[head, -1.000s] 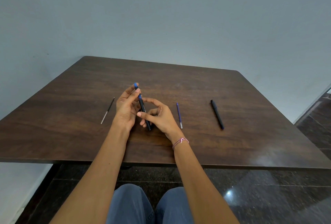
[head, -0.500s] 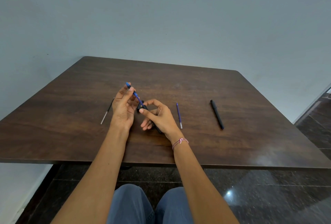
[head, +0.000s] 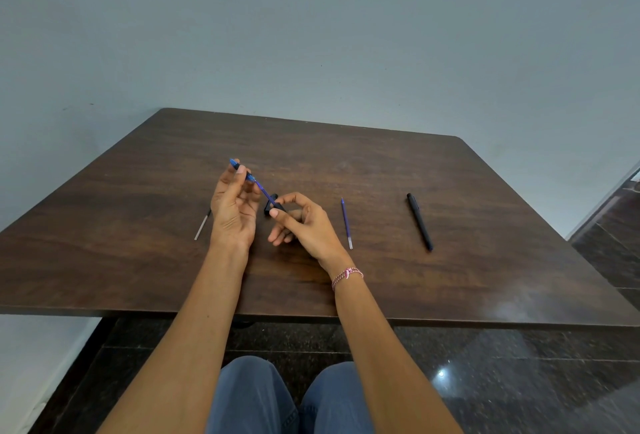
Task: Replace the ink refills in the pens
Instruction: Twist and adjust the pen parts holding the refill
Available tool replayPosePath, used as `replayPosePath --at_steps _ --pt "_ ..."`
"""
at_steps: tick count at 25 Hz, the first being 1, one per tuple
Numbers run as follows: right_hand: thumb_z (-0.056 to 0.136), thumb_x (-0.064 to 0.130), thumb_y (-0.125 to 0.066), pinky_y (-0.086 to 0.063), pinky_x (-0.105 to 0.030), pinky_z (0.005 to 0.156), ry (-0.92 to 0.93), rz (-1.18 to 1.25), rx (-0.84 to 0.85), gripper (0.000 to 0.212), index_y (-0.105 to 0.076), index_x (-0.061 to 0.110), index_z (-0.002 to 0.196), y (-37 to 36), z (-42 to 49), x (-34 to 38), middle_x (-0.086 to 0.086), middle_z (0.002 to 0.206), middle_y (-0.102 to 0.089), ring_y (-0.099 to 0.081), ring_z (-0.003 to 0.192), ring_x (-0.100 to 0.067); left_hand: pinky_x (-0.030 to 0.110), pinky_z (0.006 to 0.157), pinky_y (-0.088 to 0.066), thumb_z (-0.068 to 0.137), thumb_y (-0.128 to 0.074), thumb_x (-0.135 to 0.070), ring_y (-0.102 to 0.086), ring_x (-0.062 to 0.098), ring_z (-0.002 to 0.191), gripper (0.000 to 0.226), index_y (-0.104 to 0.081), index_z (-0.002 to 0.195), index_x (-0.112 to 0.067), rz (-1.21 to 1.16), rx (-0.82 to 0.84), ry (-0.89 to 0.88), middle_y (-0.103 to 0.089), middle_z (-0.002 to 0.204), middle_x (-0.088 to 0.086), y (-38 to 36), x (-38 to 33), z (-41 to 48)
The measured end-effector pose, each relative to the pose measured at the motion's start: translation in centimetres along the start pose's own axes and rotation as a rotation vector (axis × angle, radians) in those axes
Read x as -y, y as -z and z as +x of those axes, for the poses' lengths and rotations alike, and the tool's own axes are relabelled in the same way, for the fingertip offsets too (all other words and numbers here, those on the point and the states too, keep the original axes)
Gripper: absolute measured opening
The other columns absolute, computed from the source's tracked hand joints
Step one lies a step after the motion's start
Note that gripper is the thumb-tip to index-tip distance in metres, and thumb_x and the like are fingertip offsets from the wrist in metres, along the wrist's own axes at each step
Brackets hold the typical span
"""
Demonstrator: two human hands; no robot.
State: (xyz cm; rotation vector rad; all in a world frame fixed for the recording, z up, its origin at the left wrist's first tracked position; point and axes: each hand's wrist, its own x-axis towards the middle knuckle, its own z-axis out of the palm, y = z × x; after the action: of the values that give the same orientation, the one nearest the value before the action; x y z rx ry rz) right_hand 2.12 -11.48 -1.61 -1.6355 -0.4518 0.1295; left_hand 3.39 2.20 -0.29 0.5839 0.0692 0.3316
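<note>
My left hand (head: pixel 234 206) pinches the blue tip section with its blue refill (head: pixel 263 190), which runs down and right into a black pen barrel (head: pixel 273 204). My right hand (head: pixel 304 222) grips that barrel near its open end; most of the barrel is hidden in the palm. A spare blue refill (head: pixel 346 224) lies on the table just right of my right hand. A whole black pen (head: pixel 419 221) lies farther right. A thin black refill with a pale end (head: pixel 202 225) lies left of my left hand, partly hidden by it.
The dark wooden table (head: pixel 346 163) stands against a pale wall, with its near edge over my knees. A dark polished floor shows below and to the right.
The pen has come apart: my left hand moved up and left, drawing the blue tip and refill out of the black barrel, which my right hand keeps low near the table.
</note>
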Motion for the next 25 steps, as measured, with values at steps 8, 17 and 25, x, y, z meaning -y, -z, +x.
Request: replayPosePath --at_steps 8,17,25 --pt "0.097 0.021 -0.055 -0.049 -0.022 0.06 0.06 0.065 -0.117 0.014 -0.047 0.017 0.108 -0.1 0.0 0.1 -0.006 0.075 -0.071 -0.065 0.061 -0.016 0.015 0.065 -0.053 0.087 -0.064 -0.004 -0.064 0.003 0.068 0.013 -0.066 0.094 -0.015 0.024 -0.07 -0.038 -0.068 0.08 -0.006 0.4 0.4 0.7" --pt "0.099 0.026 -0.05 -0.05 -0.025 0.062 0.176 0.095 -0.43 0.01 -0.051 0.02 0.092 0.4 0.0 0.2 -0.001 0.068 -0.069 -0.065 0.064 -0.014 0.021 0.071 -0.054 0.078 -0.072 -0.006 -0.06 0.001 0.072 0.024 -0.074 0.099 -0.017 1.411 0.239 -0.41 -0.067 0.082 -0.007 -0.1 2.8 -0.5" --pt "0.095 0.039 -0.055 -0.039 -0.013 0.059 0.139 -0.025 -0.633 0.034 -0.064 0.012 0.077 0.6 0.0 0.3 0.016 0.063 -0.061 -0.046 0.055 0.001 0.032 0.073 -0.054 0.078 -0.075 -0.028 -0.063 0.011 0.087 0.02 -0.071 0.097 -0.027 1.785 0.248 -0.424 -0.07 0.084 -0.01 -0.6 3.1 -1.0"
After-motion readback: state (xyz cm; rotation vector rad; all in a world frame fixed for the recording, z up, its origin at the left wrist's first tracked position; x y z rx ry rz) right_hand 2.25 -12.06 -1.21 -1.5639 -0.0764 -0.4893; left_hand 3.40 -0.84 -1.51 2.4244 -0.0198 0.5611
